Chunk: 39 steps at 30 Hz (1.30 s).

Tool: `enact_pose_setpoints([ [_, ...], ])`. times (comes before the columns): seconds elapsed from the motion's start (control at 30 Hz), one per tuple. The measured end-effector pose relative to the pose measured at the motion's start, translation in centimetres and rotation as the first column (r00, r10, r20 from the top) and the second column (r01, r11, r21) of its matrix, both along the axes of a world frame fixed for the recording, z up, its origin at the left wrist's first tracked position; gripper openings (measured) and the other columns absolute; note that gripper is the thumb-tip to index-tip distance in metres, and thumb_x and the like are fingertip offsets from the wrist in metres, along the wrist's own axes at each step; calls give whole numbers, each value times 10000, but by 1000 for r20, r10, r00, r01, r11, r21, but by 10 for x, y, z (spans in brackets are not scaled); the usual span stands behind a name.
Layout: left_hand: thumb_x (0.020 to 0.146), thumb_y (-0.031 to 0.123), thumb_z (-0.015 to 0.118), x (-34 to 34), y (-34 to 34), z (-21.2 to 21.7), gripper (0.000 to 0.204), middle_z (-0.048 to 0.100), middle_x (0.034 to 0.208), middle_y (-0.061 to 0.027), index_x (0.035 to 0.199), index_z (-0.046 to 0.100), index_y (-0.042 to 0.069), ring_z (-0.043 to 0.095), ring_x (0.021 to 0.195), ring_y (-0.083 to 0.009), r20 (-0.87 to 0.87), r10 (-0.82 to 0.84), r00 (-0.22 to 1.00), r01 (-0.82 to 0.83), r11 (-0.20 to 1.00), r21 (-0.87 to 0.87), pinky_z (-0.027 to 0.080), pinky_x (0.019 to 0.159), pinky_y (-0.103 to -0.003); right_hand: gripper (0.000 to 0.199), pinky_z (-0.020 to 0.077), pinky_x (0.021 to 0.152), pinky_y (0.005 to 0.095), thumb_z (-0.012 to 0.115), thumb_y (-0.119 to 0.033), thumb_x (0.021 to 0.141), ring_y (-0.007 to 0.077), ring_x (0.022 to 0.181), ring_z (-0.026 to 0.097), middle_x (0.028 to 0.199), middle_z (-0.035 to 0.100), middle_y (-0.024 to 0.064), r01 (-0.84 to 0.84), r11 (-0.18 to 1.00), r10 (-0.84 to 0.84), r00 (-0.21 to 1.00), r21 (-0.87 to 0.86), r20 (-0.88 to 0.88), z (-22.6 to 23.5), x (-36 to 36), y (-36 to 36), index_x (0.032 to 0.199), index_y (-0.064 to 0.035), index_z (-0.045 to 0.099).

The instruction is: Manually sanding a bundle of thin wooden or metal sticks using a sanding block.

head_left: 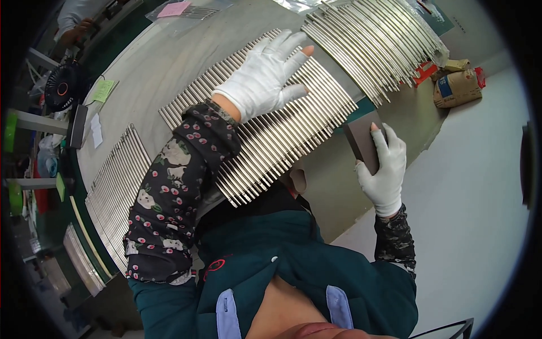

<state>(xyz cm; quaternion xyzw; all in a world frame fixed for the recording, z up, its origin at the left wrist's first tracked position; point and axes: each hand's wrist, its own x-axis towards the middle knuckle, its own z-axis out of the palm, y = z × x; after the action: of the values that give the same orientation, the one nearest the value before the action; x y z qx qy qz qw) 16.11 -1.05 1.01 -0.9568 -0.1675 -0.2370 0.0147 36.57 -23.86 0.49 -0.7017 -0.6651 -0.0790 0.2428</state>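
Observation:
My left hand [262, 76], in a white glove with some fingertips bare, lies across a row of thin shiny metal rods [288, 141] with its fingers stretched out. The rods lie side by side on the table, close together. My right hand [387, 166], gloved the same way, grips a flat dark grey-brown block [362, 141]. The block is beside the right ends of the rods, its long side facing them; whether it touches them I cannot tell. My left forearm covers part of the rods' left side.
More rods lie at the far right [375, 45] and at the left [116, 195] of the pale table [149, 62]. A bagged bundle with a pink note [174, 9] is at the back. A black fan [61, 86] stands left, a brown paper sack [458, 88] right. Another person's hand [79, 31] shows far left.

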Motion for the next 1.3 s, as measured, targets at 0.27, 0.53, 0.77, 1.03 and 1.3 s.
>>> enact_pose_setpoints([
  [0.27, 946, 524, 369, -89, -14, -5, 651, 285, 1479, -200, 1440, 310, 103, 294, 1345, -415, -191, 21, 981, -32, 998, -54, 243, 1098, -501, 692, 409, 902, 445, 695, -155, 594, 365, 1033, 477, 1245, 471, 201, -16, 1000, 16, 1000, 12, 9, 0, -6, 6, 1255, -54, 518],
  [0.53, 926, 541, 338, -100, -32, -13, 680, 280, 1499, -171, 1456, 287, 118, 263, 1380, -358, -389, 70, 918, -99, 994, -54, 167, 1115, -548, 703, 408, 904, 445, 694, -164, 595, 364, 1037, 475, 1247, 470, 201, -43, 999, 43, 998, 9, 37, 1, -9, 7, 1265, -58, 511],
  [0.77, 931, 537, 340, -108, -33, -15, 675, 271, 1504, -174, 1458, 281, 119, 260, 1382, -361, -386, 66, 920, -89, 995, -40, 164, 1121, -535, 723, 404, 906, 443, 698, -166, 591, 361, 1048, 471, 1260, 462, 201, -81, 997, 81, 996, 8, 37, 4, -17, 8, 1280, -73, 501],
  [1.03, 882, 353, 526, -87, -32, 4, 530, 298, 1492, -159, 1334, 435, 91, 276, 1378, -355, -242, 55, 969, -95, 983, -156, 190, 1119, -532, 751, 395, 910, 442, 707, -168, 584, 352, 1064, 465, 1275, 451, 199, -114, 993, 114, 993, -8, 25, 8, -28, 6, 1298, -89, 486],
  [1.3, 837, 266, 632, -73, -32, -3, 283, 378, 1429, -132, 1063, 606, 98, 313, 1356, -309, -141, 3, 990, -33, 976, -216, 223, 1116, -505, 777, 391, 914, 441, 709, -163, 585, 353, 1071, 461, 1288, 444, 197, -128, 992, 128, 991, 1, 27, 5, -27, 6, 1321, -107, 466],
])
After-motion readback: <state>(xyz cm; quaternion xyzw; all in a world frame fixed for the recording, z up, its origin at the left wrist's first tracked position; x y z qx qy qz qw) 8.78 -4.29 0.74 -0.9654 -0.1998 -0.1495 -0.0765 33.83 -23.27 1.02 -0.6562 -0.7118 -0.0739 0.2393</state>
